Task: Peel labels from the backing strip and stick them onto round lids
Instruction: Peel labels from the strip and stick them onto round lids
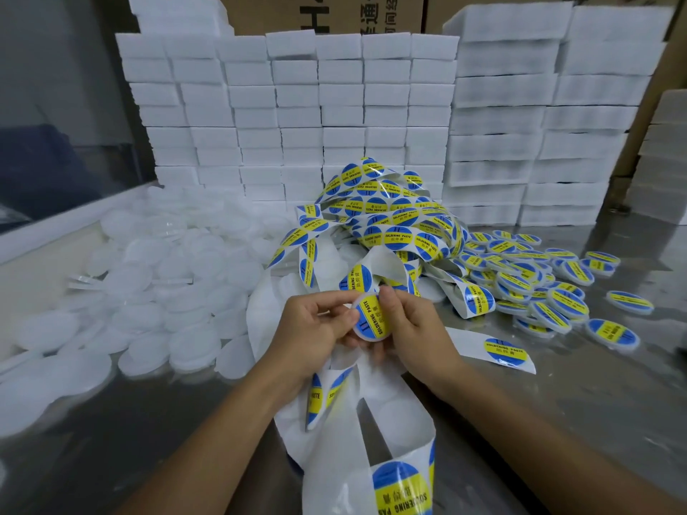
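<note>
Both hands meet over the table's middle around one white round lid (366, 334). A blue and yellow label (368, 317) lies on its top. My left hand (316, 334) holds the lid from the left with thumb and fingers curled round its rim. My right hand (410, 328) grips the lid's right side, its thumb pressing on the label's upper edge. The white backing strip (390, 414) with more labels trails below my hands and loops up into a tangled heap (386, 217) behind them.
Several bare white lids (167, 291) are piled on the left. Labelled lids (539, 280) lie in a heap on the right. Stacks of white boxes (334, 117) wall off the back, with cardboard cartons (323, 13) behind. The metal tabletop (594, 395) shows at right.
</note>
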`<state>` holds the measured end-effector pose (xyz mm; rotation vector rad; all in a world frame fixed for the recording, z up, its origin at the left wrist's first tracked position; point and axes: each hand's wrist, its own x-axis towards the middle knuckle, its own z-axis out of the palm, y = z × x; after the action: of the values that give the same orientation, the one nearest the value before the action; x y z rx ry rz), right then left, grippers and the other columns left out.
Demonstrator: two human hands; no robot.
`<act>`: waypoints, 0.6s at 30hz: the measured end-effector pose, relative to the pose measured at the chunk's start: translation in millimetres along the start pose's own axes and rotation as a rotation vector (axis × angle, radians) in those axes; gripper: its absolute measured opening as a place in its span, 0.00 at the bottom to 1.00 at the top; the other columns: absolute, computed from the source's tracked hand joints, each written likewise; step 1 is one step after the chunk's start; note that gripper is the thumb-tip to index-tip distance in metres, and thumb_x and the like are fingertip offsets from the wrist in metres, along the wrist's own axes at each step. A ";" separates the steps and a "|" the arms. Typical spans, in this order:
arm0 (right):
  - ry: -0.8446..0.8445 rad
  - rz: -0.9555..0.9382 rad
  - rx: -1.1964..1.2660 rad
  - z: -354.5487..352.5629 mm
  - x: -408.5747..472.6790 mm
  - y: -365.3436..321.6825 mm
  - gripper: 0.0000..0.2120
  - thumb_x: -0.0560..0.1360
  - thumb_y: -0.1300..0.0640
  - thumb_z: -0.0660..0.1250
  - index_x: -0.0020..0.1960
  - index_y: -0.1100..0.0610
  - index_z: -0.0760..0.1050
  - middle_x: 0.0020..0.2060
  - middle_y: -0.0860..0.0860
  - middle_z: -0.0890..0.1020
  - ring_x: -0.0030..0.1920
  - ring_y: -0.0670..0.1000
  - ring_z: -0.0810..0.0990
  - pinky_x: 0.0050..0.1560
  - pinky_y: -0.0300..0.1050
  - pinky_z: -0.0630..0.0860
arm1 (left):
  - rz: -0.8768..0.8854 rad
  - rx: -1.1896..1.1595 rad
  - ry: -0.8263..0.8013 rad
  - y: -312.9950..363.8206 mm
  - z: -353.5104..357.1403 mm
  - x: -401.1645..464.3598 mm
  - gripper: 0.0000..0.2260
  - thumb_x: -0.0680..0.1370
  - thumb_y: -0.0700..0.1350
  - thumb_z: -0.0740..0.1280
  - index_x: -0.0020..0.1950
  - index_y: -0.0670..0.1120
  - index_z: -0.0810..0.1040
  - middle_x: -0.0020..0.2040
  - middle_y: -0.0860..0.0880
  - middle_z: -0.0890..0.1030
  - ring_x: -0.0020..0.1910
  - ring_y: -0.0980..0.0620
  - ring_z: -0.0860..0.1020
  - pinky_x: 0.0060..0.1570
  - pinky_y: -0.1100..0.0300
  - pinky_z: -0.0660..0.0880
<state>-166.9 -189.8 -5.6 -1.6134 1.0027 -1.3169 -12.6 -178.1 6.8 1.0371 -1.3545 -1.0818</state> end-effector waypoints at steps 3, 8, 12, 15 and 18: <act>-0.062 -0.013 0.041 -2.7 -0.3 2.8 0.08 0.82 0.60 0.62 0.55 0.65 0.74 0.33 0.55 0.84 0.28 0.52 0.81 0.32 0.43 0.77 | -0.025 -0.041 0.074 -1.3 -0.6 2.7 0.10 0.77 0.36 0.68 0.46 0.49 0.85 0.38 0.44 0.84 0.34 0.49 0.81 0.38 0.60 0.79; -0.075 0.003 0.116 -1.7 -2.9 0.4 0.20 0.72 0.67 0.74 0.60 0.59 0.72 0.39 0.57 0.86 0.35 0.55 0.84 0.34 0.42 0.80 | -0.046 -0.100 0.122 -1.0 0.0 2.6 0.11 0.77 0.37 0.69 0.42 0.51 0.86 0.41 0.43 0.85 0.38 0.47 0.84 0.38 0.58 0.81; -0.055 0.011 0.160 -4.2 -2.2 -2.8 0.10 0.79 0.64 0.65 0.59 0.63 0.70 0.36 0.58 0.86 0.30 0.55 0.84 0.34 0.44 0.81 | 0.003 -0.039 0.125 1.2 3.1 2.3 0.08 0.77 0.38 0.69 0.46 0.50 0.84 0.37 0.50 0.84 0.33 0.53 0.82 0.35 0.63 0.79; -0.016 0.027 0.211 -1.9 -2.0 -2.9 0.10 0.82 0.62 0.60 0.60 0.66 0.71 0.38 0.61 0.84 0.29 0.56 0.83 0.32 0.45 0.80 | 0.082 0.028 0.083 4.4 3.8 0.7 0.08 0.74 0.39 0.73 0.49 0.50 0.82 0.34 0.53 0.82 0.35 0.56 0.83 0.37 0.66 0.78; 0.045 -0.018 0.161 -3.1 -1.7 -7.7 0.07 0.81 0.61 0.63 0.56 0.62 0.77 0.38 0.57 0.85 0.28 0.56 0.82 0.31 0.46 0.80 | 0.183 0.185 0.036 4.9 2.3 0.2 0.18 0.69 0.41 0.78 0.56 0.53 0.80 0.41 0.54 0.82 0.40 0.55 0.83 0.41 0.64 0.80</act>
<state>-169.5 -185.8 1.4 -1.4800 0.8865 -1.4147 -14.9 -177.1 11.6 1.0384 -1.5103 -0.8111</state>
